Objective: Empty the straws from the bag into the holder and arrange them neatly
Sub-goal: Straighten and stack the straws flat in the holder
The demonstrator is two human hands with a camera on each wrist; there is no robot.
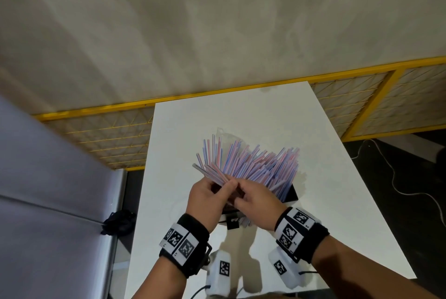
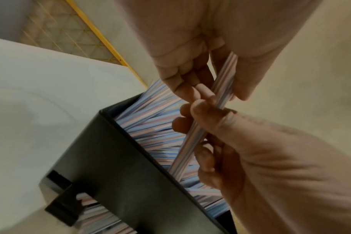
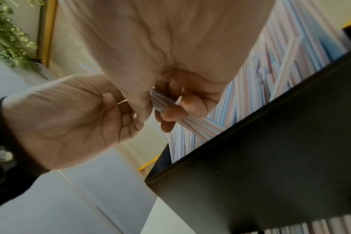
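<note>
Both hands — left hand [image 1: 207, 198], right hand [image 1: 255, 199] — pinch straws [image 1: 253, 163] above the holder [image 2: 102, 152].

Head camera looks down from above; the 2 wrist cameras sit close, sharing the holder [image 2: 114, 166] and hands.

straws [image 1: 253, 166]: thin, pink, blue and white striped, standing in a loose fan out of the holder at the centre of the head view, tips leaning toward the upper right and upper left
small bundle [image 2: 200, 128]: a few straws crossing diagonally above the rest, at the centre of the left wrist view
holder [image 2: 118, 166]: black box, open on top, sitting on the white table; more straws are showing through a slot low on its front
</note>
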